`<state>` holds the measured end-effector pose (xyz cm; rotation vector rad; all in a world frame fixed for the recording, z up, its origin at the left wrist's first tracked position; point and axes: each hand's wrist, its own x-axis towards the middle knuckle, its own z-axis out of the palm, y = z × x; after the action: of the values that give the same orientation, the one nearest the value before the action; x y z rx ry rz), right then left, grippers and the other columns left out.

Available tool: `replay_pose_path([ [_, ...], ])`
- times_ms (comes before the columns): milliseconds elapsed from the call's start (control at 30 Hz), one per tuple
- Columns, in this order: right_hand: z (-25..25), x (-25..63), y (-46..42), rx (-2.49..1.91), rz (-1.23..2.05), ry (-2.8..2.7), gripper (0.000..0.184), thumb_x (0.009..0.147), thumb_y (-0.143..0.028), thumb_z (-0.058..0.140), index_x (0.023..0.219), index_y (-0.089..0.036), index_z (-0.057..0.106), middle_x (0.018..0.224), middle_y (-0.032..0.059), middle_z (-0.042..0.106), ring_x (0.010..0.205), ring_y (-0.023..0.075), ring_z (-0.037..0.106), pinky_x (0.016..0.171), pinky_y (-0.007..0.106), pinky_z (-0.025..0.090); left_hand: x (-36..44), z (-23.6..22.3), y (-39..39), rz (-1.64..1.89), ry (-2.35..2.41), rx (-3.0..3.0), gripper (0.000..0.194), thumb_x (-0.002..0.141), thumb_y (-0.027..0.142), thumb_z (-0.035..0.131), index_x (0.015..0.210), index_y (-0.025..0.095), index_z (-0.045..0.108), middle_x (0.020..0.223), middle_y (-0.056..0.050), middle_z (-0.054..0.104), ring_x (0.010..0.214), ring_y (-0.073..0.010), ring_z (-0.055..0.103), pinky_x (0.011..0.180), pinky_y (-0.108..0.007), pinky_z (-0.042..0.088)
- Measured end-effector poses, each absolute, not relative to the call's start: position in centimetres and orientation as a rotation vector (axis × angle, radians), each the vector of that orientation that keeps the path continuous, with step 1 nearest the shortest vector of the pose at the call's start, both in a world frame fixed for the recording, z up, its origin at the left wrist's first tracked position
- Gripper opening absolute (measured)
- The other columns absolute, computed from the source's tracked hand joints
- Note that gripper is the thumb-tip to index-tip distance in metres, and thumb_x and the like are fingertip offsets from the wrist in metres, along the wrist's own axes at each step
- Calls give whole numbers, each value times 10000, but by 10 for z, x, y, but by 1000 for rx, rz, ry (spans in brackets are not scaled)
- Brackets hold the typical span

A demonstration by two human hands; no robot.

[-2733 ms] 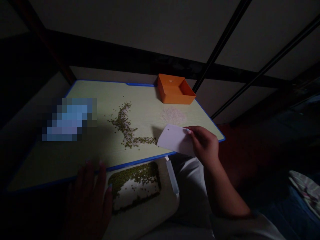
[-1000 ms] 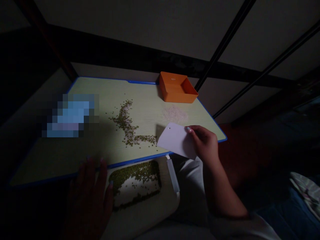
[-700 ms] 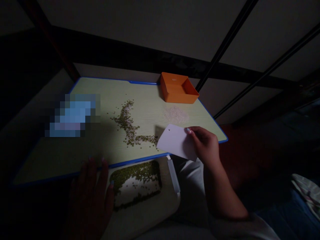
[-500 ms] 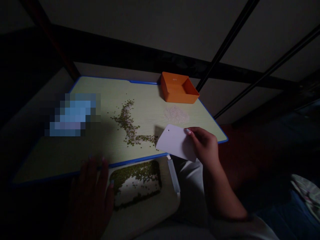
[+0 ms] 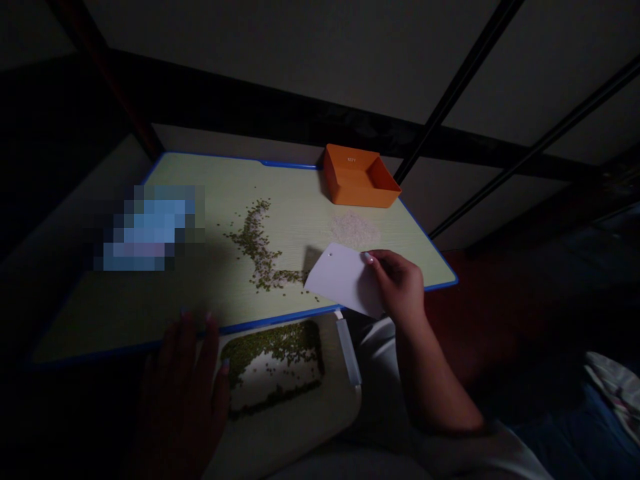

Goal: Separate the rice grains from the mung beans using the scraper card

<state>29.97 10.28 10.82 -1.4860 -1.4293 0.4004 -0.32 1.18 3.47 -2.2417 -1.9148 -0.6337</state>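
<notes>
My right hand [image 5: 400, 283] pinches a white flat scraper [image 5: 343, 277] with a small hole near one corner. The scraper is tilted over the near part of the board, its left edge beside a curved trail of small green beans [image 5: 260, 250] mixed with pale grains. A pile of pale grains, which look like rice [image 5: 355, 228], lies just beyond it. In dim light, my left hand [image 5: 187, 380] rests with fingers stretched out at the left side of a clear plastic container [image 5: 340, 413]. Green beans line the inside of that container around a bare middle.
An orange open box [image 5: 365, 183] stands at the back right of the pale, blue-edged tabletop [image 5: 200, 293]. A blurred-out bright patch [image 5: 145, 230] covers something on the left. Behind the table is a panelled wall; cloth [image 5: 610, 387] lies at lower right.
My right hand has moved the scraper slightly left and away from me, toward the end of the bean trail. My left hand has hardly moved.
</notes>
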Motion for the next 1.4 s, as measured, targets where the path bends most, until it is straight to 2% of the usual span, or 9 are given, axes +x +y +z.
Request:
replay_pose_path([
  [100, 107, 295, 104, -1474, 415, -1430, 180, 857, -339, 625, 835, -205, 742, 837, 59, 779, 779, 208, 709, 726, 348, 545, -3, 36, 11, -626, -1911, -2242, 754, 870, 254, 437, 1504, 290, 31, 1620, -214, 246, 1515, -401, 209, 1143, -679, 362],
  [233, 105, 287, 106, -1452, 431, -1416, 173, 856, -326, 622, 831, -204, 742, 847, 62, 781, 789, 205, 711, 734, 350, 546, -2, 35, 11, -655, -1898, -2233, 739, 870, 249, 434, 1506, 273, 57, 1641, -188, 213, 1527, -366, 188, 1176, -648, 343],
  [467, 104, 275, 112, -1399, 462, -1420, 185, 854, -326, 616, 841, -190, 742, 849, 67, 782, 778, 194, 707, 730, 347, 542, -6, 28, 13, -699, -1826, -2208, 698, 872, 268, 426, 1501, 244, 125, 1593, -221, 316, 1508, -381, 247, 1105, -695, 399],
  [700, 104, 268, 120, -1364, 509, -1425, 167, 845, -311, 619, 823, -198, 740, 825, 52, 776, 757, 182, 694, 704, 329, 525, -5, 29, 15, -695, -1798, -2223, 705, 861, 242, 457, 1496, 217, 150, 1594, -227, 311, 1523, -356, 215, 1117, -684, 398],
  [967, 102, 266, 130, -1319, 557, -1461, 163, 852, -317, 622, 820, -209, 740, 828, 41, 774, 771, 177, 691, 723, 326, 522, -5, 31, 12, -697, -1796, -2214, 717, 853, 235, 472, 1495, 209, 156, 1565, -259, 348, 1498, -400, 264, 1048, -716, 446],
  [1400, 103, 270, 130, -1311, 594, -1487, 159, 835, -312, 624, 806, -205, 739, 808, 41, 769, 754, 176, 682, 704, 323, 513, -6, 28, 15, -714, -1802, -2207, 705, 858, 246, 450, 1496, 218, 153, 1567, -243, 355, 1498, -387, 270, 1089, -693, 424],
])
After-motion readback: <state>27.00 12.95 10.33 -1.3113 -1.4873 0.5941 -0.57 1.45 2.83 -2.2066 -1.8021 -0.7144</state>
